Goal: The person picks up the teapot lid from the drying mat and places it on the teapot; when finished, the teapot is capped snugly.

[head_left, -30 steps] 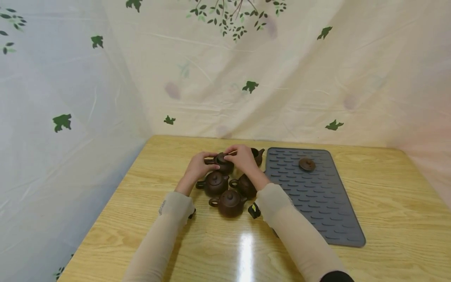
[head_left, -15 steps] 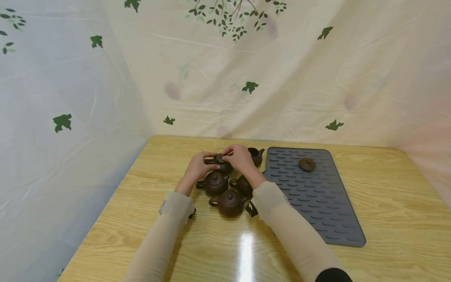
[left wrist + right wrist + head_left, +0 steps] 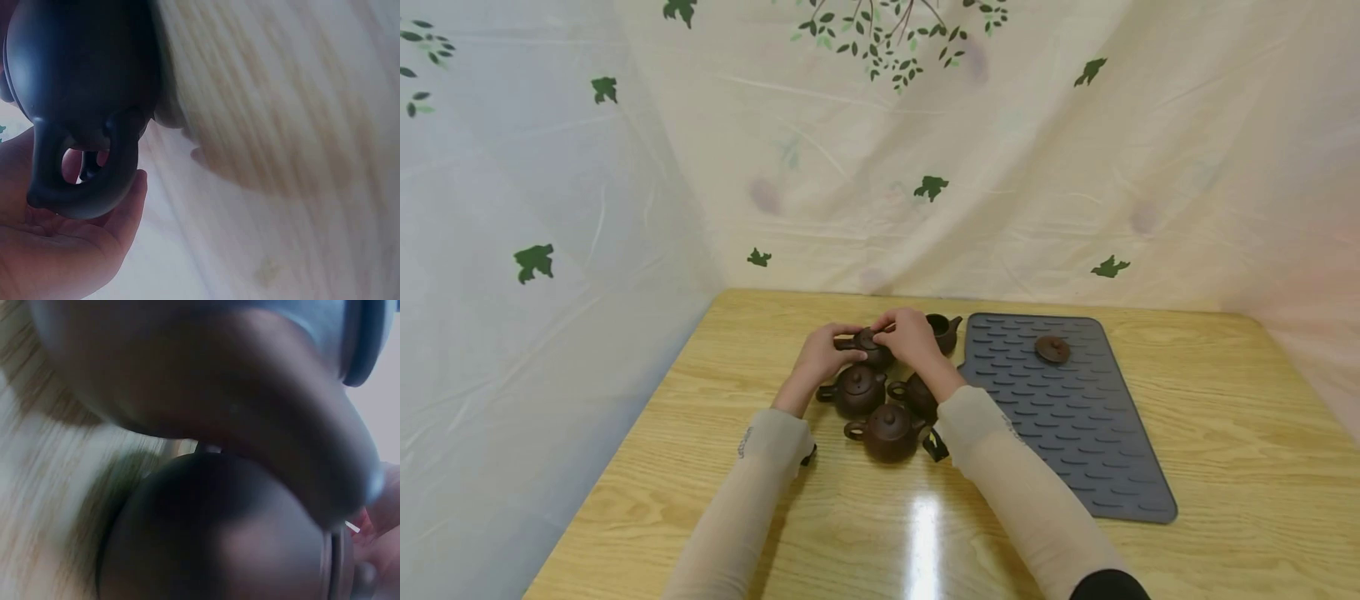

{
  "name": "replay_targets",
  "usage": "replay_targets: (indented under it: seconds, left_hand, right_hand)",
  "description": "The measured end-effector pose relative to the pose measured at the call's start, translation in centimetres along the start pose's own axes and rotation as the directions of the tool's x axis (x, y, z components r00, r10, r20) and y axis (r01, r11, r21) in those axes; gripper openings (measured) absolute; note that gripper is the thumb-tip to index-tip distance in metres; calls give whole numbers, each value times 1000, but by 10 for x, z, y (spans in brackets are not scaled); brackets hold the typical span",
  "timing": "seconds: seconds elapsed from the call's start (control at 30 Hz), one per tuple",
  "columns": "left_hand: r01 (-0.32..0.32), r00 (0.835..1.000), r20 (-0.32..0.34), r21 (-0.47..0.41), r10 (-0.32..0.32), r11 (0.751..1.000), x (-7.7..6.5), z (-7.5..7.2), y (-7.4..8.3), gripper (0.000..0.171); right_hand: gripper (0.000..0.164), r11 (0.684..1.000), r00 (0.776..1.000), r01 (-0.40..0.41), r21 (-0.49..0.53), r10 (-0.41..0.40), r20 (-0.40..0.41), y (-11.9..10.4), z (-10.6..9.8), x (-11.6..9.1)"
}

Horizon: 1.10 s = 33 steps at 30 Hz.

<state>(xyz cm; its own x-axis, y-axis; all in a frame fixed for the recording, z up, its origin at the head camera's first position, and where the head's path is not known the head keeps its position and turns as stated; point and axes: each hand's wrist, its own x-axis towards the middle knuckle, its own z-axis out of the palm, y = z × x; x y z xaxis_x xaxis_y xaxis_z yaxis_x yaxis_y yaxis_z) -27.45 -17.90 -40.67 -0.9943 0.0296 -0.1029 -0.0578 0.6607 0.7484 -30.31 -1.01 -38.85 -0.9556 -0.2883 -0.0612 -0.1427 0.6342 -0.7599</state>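
Note:
In the head view, my left hand (image 3: pixel 823 357) grips a dark brown teapot (image 3: pixel 878 355) at the back left of a teapot cluster, thumb and fingers on either side of its handle end. From the right, my right hand (image 3: pixel 912 337) pinches the lid (image 3: pixel 865 337) at that pot's top; its fingers partly cover the lid. Nearer me stand a second lidded teapot (image 3: pixel 856 391) and a third (image 3: pixel 890 433). Another teapot (image 3: pixel 916 395) is partly hidden behind my right wrist. The left wrist view shows a pot handle (image 3: pixel 87 200) in front of my left palm.
Behind my right hand stands a lidless teapot (image 3: pixel 942 332), its dark opening showing. A grey ridged mat (image 3: pixel 1060 417) lies on the wooden table (image 3: pixel 1247 467) to the right, with a loose brown lid (image 3: pixel 1052 349) near its far edge. A patterned cloth hangs behind the table.
My right hand has shifted slightly left with the lid, and more of the lidless teapot shows behind it. My left hand has stayed in place on its teapot.

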Motion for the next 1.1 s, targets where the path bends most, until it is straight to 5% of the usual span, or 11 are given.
replay_targets:
  seconds: [0.7,1.1]
  left_hand:
    - [-25,999,-35,6,26,1000,0,5,-3,47]
    - [-62,998,2,28,62,998,-3,4,-1,50]
  right_hand:
    - [16,998,999,25,52,-23,-35,10,-8,-8]
    - [22,997,996,51,60,-46,-82,21,-29,-16]
